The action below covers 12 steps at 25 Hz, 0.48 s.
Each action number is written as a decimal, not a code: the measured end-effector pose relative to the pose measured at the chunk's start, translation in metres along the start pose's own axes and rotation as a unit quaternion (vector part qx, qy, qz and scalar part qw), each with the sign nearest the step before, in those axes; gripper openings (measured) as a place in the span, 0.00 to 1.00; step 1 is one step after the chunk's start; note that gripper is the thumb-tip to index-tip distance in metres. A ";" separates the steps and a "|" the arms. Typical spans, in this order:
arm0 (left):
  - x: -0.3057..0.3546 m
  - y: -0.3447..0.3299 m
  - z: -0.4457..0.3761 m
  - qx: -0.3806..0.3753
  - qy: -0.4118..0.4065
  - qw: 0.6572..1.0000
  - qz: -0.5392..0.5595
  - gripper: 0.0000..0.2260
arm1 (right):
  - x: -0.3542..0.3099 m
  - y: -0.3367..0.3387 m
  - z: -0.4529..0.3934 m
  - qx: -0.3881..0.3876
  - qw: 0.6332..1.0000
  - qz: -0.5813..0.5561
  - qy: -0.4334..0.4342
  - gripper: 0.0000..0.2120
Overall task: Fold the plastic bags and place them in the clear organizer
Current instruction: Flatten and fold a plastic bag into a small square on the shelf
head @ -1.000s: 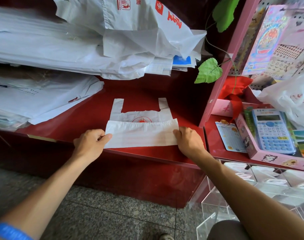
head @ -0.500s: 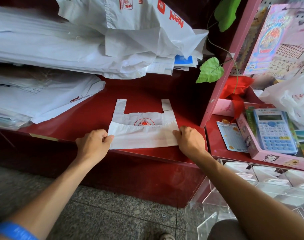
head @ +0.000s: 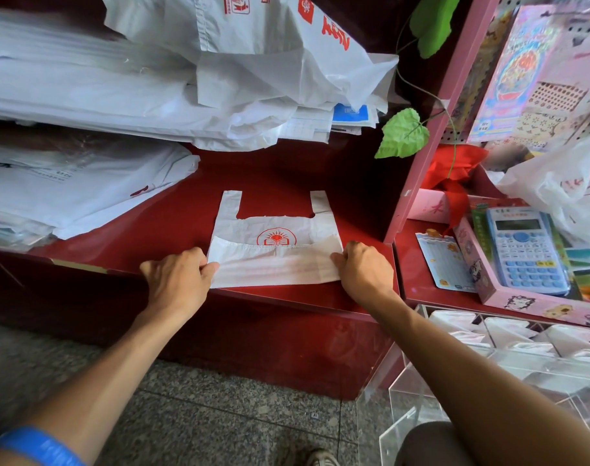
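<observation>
Between left hand and right hand, pinched, lies the plastic bag.

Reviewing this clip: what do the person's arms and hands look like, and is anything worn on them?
Both forearms are bare, with no sleeves in view. The left hand and right hand wear no gloves or visible rings. A blue wristband shows on the left arm at the frame's bottom edge.

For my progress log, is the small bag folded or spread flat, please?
Partly folded: the small bag's bottom edge is doubled up over its logo, handles still flat.

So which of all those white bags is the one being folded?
The small bag lying flat on the red shelf, its bottom turned up, pinched by both hands; the others sit heaped behind.
</observation>
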<state>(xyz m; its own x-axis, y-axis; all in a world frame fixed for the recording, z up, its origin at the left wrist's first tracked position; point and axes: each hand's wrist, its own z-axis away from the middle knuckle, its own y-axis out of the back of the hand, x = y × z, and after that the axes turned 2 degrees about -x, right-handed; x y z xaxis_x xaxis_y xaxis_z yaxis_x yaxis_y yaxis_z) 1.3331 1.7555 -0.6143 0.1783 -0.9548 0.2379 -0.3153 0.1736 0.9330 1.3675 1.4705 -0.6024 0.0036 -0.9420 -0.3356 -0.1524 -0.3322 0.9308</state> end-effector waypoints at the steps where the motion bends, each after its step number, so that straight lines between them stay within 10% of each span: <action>1: 0.001 0.000 0.000 -0.001 -0.001 1.000 -0.001 0.13 | 0.000 0.000 0.000 0.001 1.000 0.005 -0.001 0.15; 12: 0.040 0.005 0.018 -0.014 -0.175 0.972 -0.153 0.16 | -0.004 0.000 0.002 0.009 1.000 0.021 -0.008 0.16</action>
<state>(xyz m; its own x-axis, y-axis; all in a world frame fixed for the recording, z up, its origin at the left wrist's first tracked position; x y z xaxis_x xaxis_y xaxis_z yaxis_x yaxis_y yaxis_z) 1.3213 1.7139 -0.6047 -0.0692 -0.9855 -0.1548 -0.2714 -0.1307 0.9535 1.3660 1.4743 -0.6014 -0.0180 -0.9542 -0.2986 -0.1689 -0.2914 0.9416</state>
